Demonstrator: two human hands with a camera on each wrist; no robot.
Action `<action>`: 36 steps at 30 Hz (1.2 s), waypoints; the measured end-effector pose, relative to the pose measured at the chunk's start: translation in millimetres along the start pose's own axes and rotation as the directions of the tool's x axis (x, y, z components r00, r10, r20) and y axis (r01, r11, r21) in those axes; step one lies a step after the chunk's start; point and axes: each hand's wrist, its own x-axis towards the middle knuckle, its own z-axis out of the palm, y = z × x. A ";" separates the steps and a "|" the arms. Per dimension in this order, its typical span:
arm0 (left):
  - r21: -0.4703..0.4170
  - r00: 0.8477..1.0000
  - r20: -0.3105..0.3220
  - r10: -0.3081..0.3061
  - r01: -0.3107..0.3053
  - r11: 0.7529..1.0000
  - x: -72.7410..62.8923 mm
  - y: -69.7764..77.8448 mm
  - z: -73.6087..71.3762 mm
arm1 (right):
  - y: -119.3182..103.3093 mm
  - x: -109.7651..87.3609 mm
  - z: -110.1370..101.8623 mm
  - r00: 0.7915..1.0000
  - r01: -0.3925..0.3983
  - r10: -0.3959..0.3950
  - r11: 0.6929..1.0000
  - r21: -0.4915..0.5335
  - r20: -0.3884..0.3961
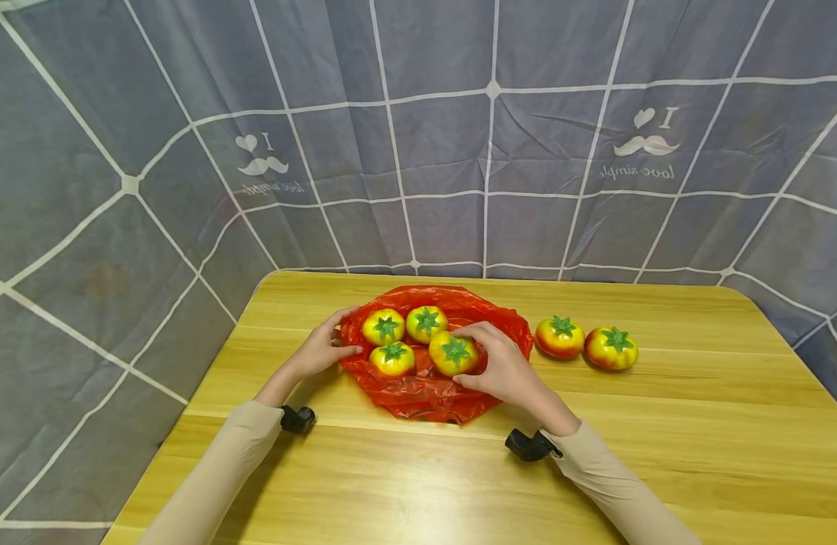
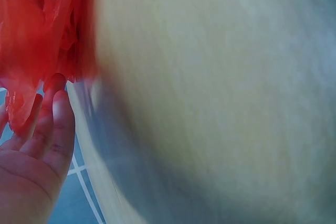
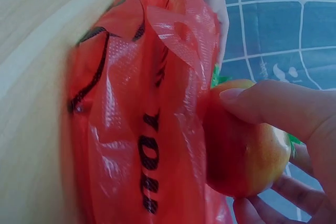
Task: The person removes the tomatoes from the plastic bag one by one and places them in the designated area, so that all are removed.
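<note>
A red plastic bag (image 1: 425, 397) lies spread open on the wooden table, with three yellow-and-red tomatoes, one of them this tomato (image 1: 384, 327), sitting inside, green star-shaped tops up. My left hand (image 1: 318, 350) holds the bag's left rim, thumb on the inner side. In the left wrist view its fingers (image 2: 63, 116) lie against the red plastic. My right hand (image 1: 503, 367) grips another tomato (image 1: 453, 353) over the bag's right part, thumb on the near side and fingers on the far side. Black lettering shows on the bag's outside in the right wrist view.
To the right of the bag, two more tomatoes stand side by side: a nearer-left tomato (image 1: 559, 337) and a right one (image 1: 611, 349). A grey curtain (image 1: 446, 151) with white lines hangs behind and left of the table (image 1: 698, 424).
</note>
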 end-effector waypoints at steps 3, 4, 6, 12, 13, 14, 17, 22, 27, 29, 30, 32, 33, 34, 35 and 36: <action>-0.002 1.000 0.001 0.000 0.000 1.000 -0.5 0.6 0.2 | -0.3 -1.4 -4.4 1.000 0.009 -0.009 1.000 -0.006 -0.011; -0.006 1.000 -0.002 -0.002 0.002 1.000 -0.7 0.9 0.3 | -0.4 -1.9 -6.0 1.000 0.013 -0.013 1.000 -0.009 -0.015; -0.005 1.000 -0.003 0.000 0.000 1.000 -1.0 0.8 0.4 | -0.6 -3.0 -9.7 1.000 0.015 -0.015 1.000 -0.012 -0.026; -0.013 1.000 -0.006 -0.006 0.006 1.000 -3.2 -0.6 -0.2 | -0.9 -5.5 -19.4 0.999 0.022 -0.023 0.999 -0.025 -0.041; -0.011 1.000 -0.006 -0.004 0.004 1.000 -3.4 -0.5 -0.2 | -0.6 -6.1 -20.9 0.999 0.021 -0.022 0.999 -0.027 -0.041; -0.010 1.000 -0.007 -0.001 0.001 1.000 -3.5 -0.5 -0.2 | -0.2 -6.7 -22.7 0.999 0.019 -0.020 0.999 -0.030 -0.041; -0.012 1.000 -0.010 -0.003 0.003 1.000 -2.9 0.1 0.2 | 1.3 -9.4 -28.2 0.999 0.013 -0.015 0.999 -0.034 -0.051; -0.014 1.000 -0.013 0.002 -0.002 1.000 0.1 1.0 0.0 | 4.3 -14.5 -36.0 0.997 0.015 -0.017 1.000 -0.026 -0.074; -0.002 1.000 -0.009 0.006 -0.006 1.000 1.2 1.6 -0.7 | 9.3 -20.5 -38.8 0.997 0.017 -0.020 0.999 -0.034 -0.069; 0.011 1.000 -0.006 0.003 -0.003 1.000 1.1 0.8 -0.9 | 11.5 -23.4 -39.1 0.998 0.015 -0.018 0.999 -0.043 -0.067; 0.015 1.000 -0.006 -0.002 0.002 1.000 1.2 0.5 -0.9 | 12.4 -25.0 -39.3 0.998 0.014 -0.017 0.999 -0.048 -0.068; 0.018 1.000 -0.005 -0.010 0.010 1.000 1.1 0.3 -1.1 | 14.1 -27.7 -40.0 0.997 0.014 -0.019 0.998 -0.057 -0.076; 0.018 1.000 -0.006 -0.014 0.014 1.000 1.1 0.4 -1.3 | 14.6 -28.9 -40.6 0.996 0.017 -0.022 0.998 -0.060 -0.084; 0.018 1.000 -0.003 -0.014 0.015 1.000 1.1 0.9 -1.5 | 15.0 -30.1 -41.4 0.995 0.021 -0.027 0.998 -0.063 -0.092; 0.013 1.000 -0.003 -0.018 0.018 1.000 1.1 1.6 -1.6 | 15.5 -31.4 -42.2 0.995 0.023 -0.030 0.998 -0.067 -0.099; 0.012 1.000 -0.001 -0.017 0.017 1.000 1.1 2.3 -1.8 | 15.9 -32.5 -43.3 0.994 0.024 -0.031 0.997 -0.072 -0.106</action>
